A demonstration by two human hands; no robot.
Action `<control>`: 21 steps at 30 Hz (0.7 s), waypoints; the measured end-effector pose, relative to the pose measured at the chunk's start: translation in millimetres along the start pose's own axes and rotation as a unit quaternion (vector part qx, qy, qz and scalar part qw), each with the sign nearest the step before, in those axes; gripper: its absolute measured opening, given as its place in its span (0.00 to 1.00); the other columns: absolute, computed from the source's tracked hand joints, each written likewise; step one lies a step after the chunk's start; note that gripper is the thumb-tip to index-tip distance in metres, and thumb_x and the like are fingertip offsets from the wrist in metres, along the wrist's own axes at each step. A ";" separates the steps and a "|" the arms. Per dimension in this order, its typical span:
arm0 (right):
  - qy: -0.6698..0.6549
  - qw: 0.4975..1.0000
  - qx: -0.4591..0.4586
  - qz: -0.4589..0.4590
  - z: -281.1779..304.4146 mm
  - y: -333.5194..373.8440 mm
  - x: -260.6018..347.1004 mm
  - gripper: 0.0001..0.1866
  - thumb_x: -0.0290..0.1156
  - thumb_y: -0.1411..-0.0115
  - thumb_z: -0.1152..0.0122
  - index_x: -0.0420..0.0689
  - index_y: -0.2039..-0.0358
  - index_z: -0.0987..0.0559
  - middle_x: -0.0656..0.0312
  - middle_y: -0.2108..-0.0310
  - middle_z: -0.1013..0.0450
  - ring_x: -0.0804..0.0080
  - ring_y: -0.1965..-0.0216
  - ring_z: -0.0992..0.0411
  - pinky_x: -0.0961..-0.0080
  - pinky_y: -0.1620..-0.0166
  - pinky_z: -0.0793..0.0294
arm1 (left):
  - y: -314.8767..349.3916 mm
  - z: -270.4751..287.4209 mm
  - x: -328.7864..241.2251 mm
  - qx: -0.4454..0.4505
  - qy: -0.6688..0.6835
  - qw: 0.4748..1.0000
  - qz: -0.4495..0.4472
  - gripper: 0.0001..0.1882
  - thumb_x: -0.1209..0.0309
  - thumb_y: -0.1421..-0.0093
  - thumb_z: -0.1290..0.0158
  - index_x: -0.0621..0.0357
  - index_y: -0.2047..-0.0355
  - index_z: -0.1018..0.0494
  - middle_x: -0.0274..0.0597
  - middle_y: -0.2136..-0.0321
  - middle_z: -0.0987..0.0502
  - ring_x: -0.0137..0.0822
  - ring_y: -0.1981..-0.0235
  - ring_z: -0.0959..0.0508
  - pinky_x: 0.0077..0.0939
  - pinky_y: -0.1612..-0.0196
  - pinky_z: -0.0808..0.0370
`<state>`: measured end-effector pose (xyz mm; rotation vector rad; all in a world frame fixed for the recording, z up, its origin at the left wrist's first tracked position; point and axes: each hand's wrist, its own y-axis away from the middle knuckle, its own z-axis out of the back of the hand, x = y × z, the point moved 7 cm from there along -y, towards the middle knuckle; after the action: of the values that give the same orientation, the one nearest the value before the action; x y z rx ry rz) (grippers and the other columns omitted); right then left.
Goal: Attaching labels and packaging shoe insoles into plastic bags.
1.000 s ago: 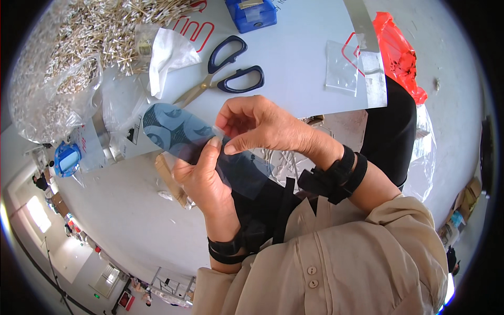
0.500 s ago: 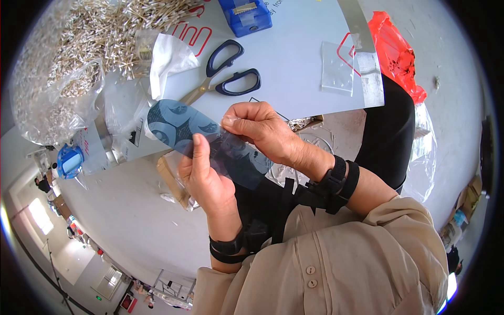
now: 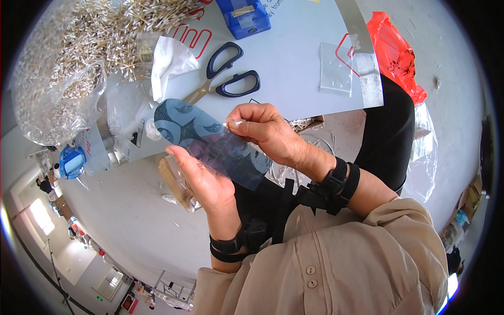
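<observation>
A translucent blue-grey plastic bag with a dark printed pattern and a rounded end slants in front of me. My right hand is closed, pinching the bag's upper edge between thumb and fingers. Under the bag lies my left hand, open, its thumb lifted away and its fingers flat behind the film, partly seen through it. Just beyond the bag, scissors with dark blue handles rest on the table. A crumpled white piece of film or paper lies beside their blades.
A large heap of cotton swabs in clear plastic fills the far left. A blue box stands at the back. Towards the right are a clear flat bag and a red plastic bag. Below the table edge sits a cardboard box.
My left thumb has come off the bag and swung out to the left, opening that hand. The bag's rounded end has shifted slightly right; my right hand keeps its pinch.
</observation>
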<state>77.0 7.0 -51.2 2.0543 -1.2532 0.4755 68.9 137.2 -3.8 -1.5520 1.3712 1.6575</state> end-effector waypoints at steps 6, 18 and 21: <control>-0.013 1.000 -0.008 -0.006 3.0 4.2 2.3 0.06 0.30 0.39 0.47 0.42 0.70 0.25 0.73 0.75 0.34 0.87 0.74 0.40 0.88 0.69 0.39 | 1.3 -0.7 3.4 0.000 -0.001 1.000 0.004 0.37 0.46 0.37 0.58 0.68 0.43 0.46 0.44 0.44 0.43 0.32 0.43 0.42 0.30 0.40 0.44; -0.037 0.999 -0.030 -0.001 12.9 9.9 0.3 0.07 0.32 0.38 0.47 0.43 0.71 0.25 0.73 0.75 0.33 0.87 0.73 0.39 0.88 0.68 0.39 | 7.6 -12.0 3.4 0.001 -0.028 1.000 0.005 0.36 0.46 0.37 0.58 0.70 0.46 0.43 0.45 0.47 0.40 0.31 0.47 0.38 0.28 0.43 0.39; -0.025 0.999 -0.034 0.000 13.6 10.8 1.3 0.05 0.30 0.40 0.44 0.44 0.71 0.25 0.74 0.76 0.33 0.87 0.74 0.39 0.88 0.70 0.39 | 6.0 -12.8 3.8 0.034 0.003 0.999 0.017 0.30 0.51 0.38 0.55 0.70 0.51 0.37 0.44 0.54 0.33 0.30 0.53 0.32 0.27 0.48 0.34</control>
<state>67.6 -6.8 -56.1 2.0200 -1.2811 0.3790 68.5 122.5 -3.4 -1.5041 1.4491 1.6093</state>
